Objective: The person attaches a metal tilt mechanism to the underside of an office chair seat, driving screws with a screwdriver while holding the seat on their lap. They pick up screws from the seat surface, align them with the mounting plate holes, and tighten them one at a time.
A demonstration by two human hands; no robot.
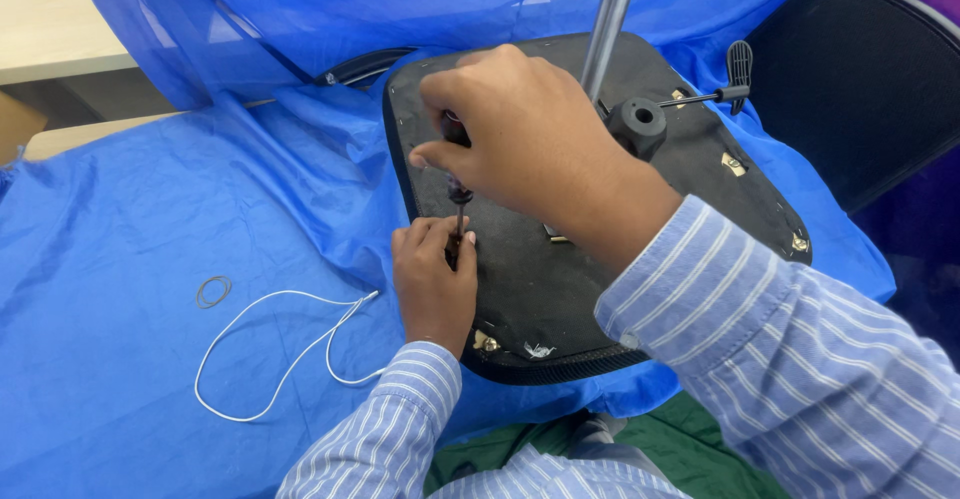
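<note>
An upturned black chair seat (520,289) lies on blue plastic sheeting, its underside facing up. My right hand (520,139) is closed around the handle of a screwdriver (459,199) held upright over the seat's left edge. My left hand (432,279) rests on that edge and pinches the screwdriver's shaft near its tip. The tip and whatever it touches are hidden by my fingers. A silver gas-lift column (605,34) rises from the seat's mechanism, beside a black round knob (637,124).
Blue plastic sheeting (150,219) covers the table. A white cord (285,354) and a small dark rubber band (212,291) lie on it at the left. A black lever (720,89) sticks out at the seat's far side. A black chair back (860,79) stands at right.
</note>
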